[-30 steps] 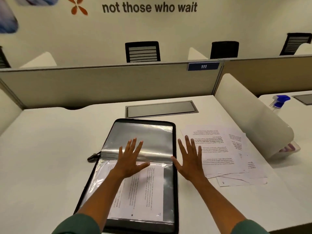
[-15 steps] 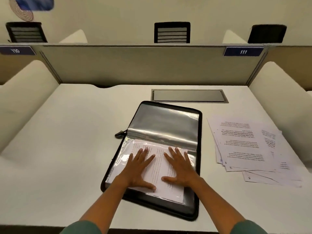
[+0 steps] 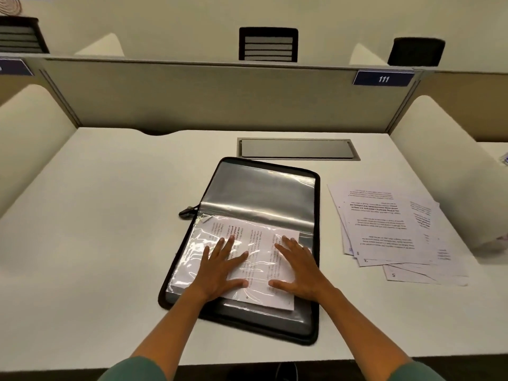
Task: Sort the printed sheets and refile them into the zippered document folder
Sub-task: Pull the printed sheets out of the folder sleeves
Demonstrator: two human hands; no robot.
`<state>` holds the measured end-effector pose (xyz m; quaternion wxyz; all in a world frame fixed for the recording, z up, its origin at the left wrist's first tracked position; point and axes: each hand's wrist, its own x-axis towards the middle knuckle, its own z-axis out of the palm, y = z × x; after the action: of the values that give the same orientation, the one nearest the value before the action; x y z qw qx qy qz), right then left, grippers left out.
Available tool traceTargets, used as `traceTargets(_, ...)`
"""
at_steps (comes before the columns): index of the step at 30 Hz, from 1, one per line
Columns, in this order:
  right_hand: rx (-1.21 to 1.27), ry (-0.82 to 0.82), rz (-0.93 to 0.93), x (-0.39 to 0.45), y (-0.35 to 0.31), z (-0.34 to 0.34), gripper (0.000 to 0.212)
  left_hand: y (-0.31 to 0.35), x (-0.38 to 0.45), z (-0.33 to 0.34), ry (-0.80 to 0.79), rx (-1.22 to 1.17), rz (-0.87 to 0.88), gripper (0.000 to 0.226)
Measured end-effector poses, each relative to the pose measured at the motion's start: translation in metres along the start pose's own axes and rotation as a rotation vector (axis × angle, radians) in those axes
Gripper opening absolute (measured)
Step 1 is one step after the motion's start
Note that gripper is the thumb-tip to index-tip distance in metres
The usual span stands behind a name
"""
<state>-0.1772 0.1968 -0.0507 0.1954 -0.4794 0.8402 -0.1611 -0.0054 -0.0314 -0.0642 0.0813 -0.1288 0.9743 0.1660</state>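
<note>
Clear plastic sleeves fill the open document folder (image 3: pixel 264 204), a black-edged zip case lying at a slight angle in the middle of the white bench (image 3: pixel 96 215). Its far half shows only glossy grey plastic; its near half holds a printed sheet (image 3: pixel 258 259) under a transparent sleeve, the text running sideways to the viewer. A black zipper pull (image 3: pixel 187 212) sticks out from the folder's left edge at the fold.

Both hands lie flat on that near sleeve. The left hand (image 3: pixel 220 270) rests on the left part of the sheet, its fingers (image 3: pixel 229 244) straight and spread, thumb pointing right. The right hand (image 3: pixel 298 266) rests on the right part, fingers (image 3: pixel 288 243) likewise straight and splayed, thumb pointing left toward the other thumb. Neither hand grips or pinches anything; the palms simply press on the plastic. Green sleeves show at the near edge of the view.

To the right of the folder, apart from it, a loose fan of printed sheets (image 3: pixel 390 229) lies on the bench, upside down to the viewer, with page numbers showing at their near corners. Beyond the folder a grey rectangular cover plate (image 3: pixel 297 148) is set into the bench. A beige partition (image 3: pixel 220 97) closes the far side and carries a blue tag (image 3: pixel 383 78) reading 111. Rounded white dividers (image 3: pixel 445 166) stand at left and right, and dark chair backs (image 3: pixel 268 44) rise behind the partition.
</note>
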Motion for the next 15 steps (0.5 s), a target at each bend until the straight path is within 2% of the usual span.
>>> traceTargets(5, -0.036, -0.085, -0.024, -0.022, 0.011, -0.01, 0.11, 0.001, 0.005, 0.007, 0.165, -0.081, -0.003, 0.081)
traceTargets(9, -0.149, -0.172, -0.068, -0.028, 0.014, -0.015, 0.12, 0.001, 0.006, 0.008, 0.197, -0.095, 0.002, 0.081)
traceTargets(12, -0.147, -0.132, -0.074, -0.027, 0.013, -0.016, 0.11, 0.005, 0.005, 0.0, 0.139, -0.071, -0.026, 0.083)
traceTargets(15, -0.071, -0.033, -0.082, -0.027, 0.012, -0.014, 0.087, 0.008, 0.004, -0.006, 0.139, -0.078, -0.039, 0.083)
